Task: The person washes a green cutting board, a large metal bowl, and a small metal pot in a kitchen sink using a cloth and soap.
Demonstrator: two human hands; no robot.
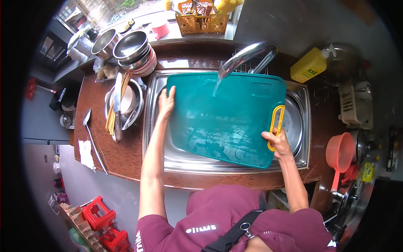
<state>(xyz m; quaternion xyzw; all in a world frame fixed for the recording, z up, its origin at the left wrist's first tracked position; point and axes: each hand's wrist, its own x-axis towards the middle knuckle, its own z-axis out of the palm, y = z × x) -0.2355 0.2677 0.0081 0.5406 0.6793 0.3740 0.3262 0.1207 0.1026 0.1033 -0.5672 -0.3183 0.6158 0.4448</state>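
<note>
A large green plastic cutting board (220, 119) lies wet across the stainless steel double sink (185, 160), covering much of both basins. Water runs from the chrome faucet (248, 58) onto its upper part. My left hand (167, 102) rests against the board's left edge, fingers spread and thumb near the rim; its grip is partly hidden. On the right, my right hand (278, 143) is closed around the yellow handle (273, 126) at the board's edge.
Left of the sink, a steel bowl (140, 110) holds chopsticks (118, 110) and a knife (117, 100); a ladle (94, 141) lies farther left. Stacked pans (130, 47) stand behind. A yellow detergent bottle (308, 65) and a pink dipper (339, 151) are at right.
</note>
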